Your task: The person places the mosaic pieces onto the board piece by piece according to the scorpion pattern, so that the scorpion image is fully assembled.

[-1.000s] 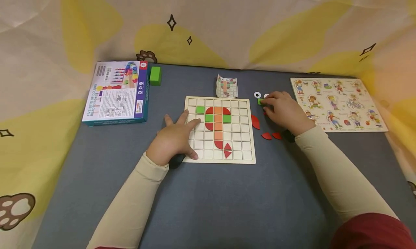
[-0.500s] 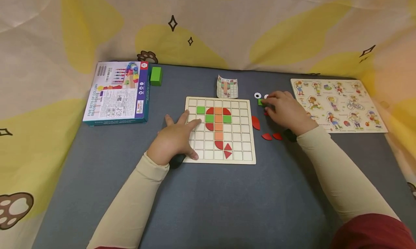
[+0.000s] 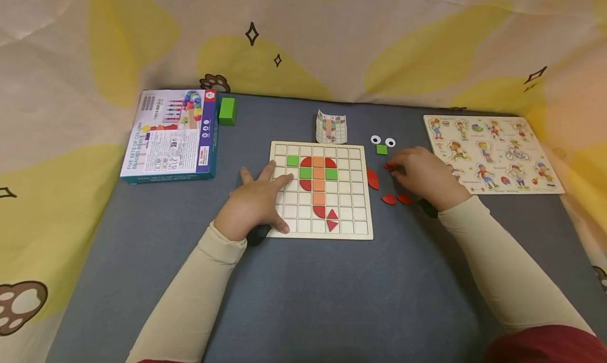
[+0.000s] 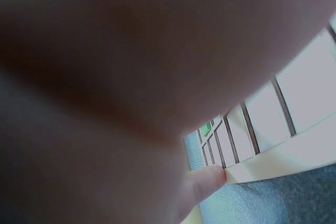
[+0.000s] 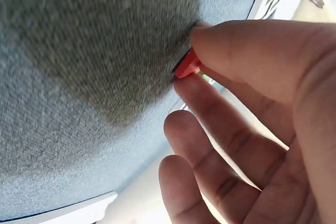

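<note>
A wooden grid board [image 3: 348, 199] lies mid-table, with red, orange and green pieces set out on it. My left hand [image 3: 251, 207] rests spread over its left edge, thumb and fingertips on the board; in the left wrist view one fingertip [image 4: 215, 176] touches the rim. To the right of the board, my right hand [image 3: 422, 176] pinches a small red piece [image 5: 188, 65] between thumb and index finger, close to the table. Just beyond it lie a green square [image 3: 381, 149] and two eye discs [image 3: 375, 139]. A larger red piece [image 3: 373, 179] and two small red pieces [image 3: 389, 199] lie nearby.
A picture card [image 3: 331, 127] stands behind the board. At the back left are a toy box [image 3: 170, 134] and a green block [image 3: 227, 111]. A wooden picture puzzle [image 3: 493, 153] lies at the right, just beyond my right hand.
My right hand has left the green square and shifted slightly nearer and to the right, onto a small red piece. The second eye disc is uncovered. My left hand stays still.
</note>
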Motion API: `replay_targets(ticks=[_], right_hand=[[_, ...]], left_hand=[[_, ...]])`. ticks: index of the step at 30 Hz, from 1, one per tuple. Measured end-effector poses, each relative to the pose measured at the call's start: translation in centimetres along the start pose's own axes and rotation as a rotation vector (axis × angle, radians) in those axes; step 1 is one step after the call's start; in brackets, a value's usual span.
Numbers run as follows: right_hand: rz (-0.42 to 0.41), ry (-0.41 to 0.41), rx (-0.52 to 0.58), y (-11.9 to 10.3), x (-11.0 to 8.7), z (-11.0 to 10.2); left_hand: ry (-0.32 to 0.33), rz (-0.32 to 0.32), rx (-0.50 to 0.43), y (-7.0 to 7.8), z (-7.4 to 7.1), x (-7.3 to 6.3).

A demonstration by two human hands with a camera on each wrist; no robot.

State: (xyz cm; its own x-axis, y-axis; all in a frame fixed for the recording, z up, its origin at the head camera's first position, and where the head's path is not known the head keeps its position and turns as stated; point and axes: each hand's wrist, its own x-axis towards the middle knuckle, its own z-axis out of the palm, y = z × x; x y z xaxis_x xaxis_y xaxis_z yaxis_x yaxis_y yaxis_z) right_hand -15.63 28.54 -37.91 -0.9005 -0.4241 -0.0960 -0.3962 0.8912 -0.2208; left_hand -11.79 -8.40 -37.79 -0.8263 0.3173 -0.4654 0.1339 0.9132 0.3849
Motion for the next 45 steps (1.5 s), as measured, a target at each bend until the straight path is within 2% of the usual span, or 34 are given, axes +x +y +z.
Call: replay_targets(ticks=[9, 19, 22, 25, 30, 33, 38, 45], right_hand=[[-0.032, 0.058, -0.072, -0.9, 0.6, 0.6], [-0.128, 0.099, -0.053, -1.0, 1.8, 0.4], [-0.162, 0.125, -0.030, -2.6, 3.1, 0.2], [-0.213, 0.126, -0.013, -5.7, 5.3, 0.0], [-0.298, 0.055, 0.026, -11.6, 9.6, 0.3], [-0.338, 0.018, 0.022, -14.0, 11.9, 1.0], [-0.384, 0.002, -0.014, -16.0, 13.8, 2.3], [-0.453, 0.027, -0.089, -16.6, 13.7, 3.0]], left_hand=[[0.011, -0.005, -0.002, -0.3, 0.0, -0.3], [0.008, -0.007, -0.005, -0.7, -0.1, -0.4], [0.009, -0.009, -0.005, -0.7, -0.2, -0.4], [0.008, -0.016, -0.004, -0.8, -0.2, -0.4], [-0.002, -0.022, 0.003, -0.8, -0.2, -0.3], [-0.003, -0.017, 0.010, -0.6, -0.2, -0.3], [0.000, -0.008, 0.014, -0.3, -0.1, -0.1], [0.022, 0.009, 0.016, -0.3, 0.1, 0.0]])
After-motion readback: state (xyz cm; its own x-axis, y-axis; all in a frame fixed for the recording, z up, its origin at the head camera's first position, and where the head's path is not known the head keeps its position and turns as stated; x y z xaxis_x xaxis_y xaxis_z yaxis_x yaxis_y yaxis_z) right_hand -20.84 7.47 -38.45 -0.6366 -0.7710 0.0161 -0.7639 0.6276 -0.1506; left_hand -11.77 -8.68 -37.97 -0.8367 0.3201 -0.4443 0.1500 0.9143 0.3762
